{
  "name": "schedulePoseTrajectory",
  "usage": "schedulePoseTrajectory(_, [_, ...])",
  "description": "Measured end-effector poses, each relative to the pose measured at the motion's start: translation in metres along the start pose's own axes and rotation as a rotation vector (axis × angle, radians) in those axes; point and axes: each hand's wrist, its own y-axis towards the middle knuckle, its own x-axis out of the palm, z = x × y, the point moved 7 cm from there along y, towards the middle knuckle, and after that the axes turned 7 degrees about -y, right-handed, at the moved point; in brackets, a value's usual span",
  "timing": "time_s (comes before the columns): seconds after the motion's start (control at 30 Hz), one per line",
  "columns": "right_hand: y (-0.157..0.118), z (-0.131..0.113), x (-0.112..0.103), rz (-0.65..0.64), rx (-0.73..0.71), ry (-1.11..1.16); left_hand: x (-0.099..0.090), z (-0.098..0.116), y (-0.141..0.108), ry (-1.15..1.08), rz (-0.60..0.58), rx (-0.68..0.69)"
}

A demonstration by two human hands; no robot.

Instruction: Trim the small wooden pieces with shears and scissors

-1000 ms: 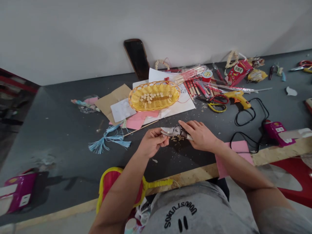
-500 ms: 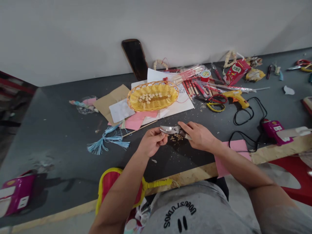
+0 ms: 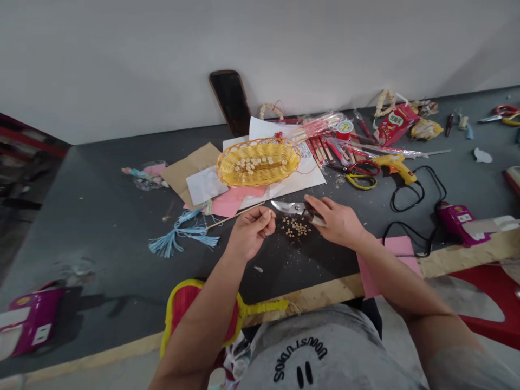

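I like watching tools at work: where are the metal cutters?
In the head view, near the middle, the metal cutters are in the right hand, by small pale bits.

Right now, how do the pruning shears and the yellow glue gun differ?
The pruning shears are held in the right hand; the glue gun lies on the table. The shears show bare silvery blades, while the glue gun's body is yellow. Both are hand tools.
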Motion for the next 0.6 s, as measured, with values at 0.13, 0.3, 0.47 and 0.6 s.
schedulePoseTrajectory(0.13, [0.002,0.030,0.000,0.028,0.202,-0.011,-0.008,0.001,0.005,-0.077,0.059,0.026])
schedulePoseTrajectory(0.3, [0.002,0.052,0.000,0.013,0.348,-0.098,-0.010,-0.002,0.006,-0.098,0.079,0.035])
schedulePoseTrajectory(0.47, [0.000,0.050,0.000,0.007,0.257,-0.213,-0.013,0.001,0.006,-0.096,0.117,0.078])
schedulePoseTrajectory(0.6, [0.019,0.033,-0.029,0.141,0.044,-0.184,-0.017,0.004,0.008,-0.123,0.151,0.097])
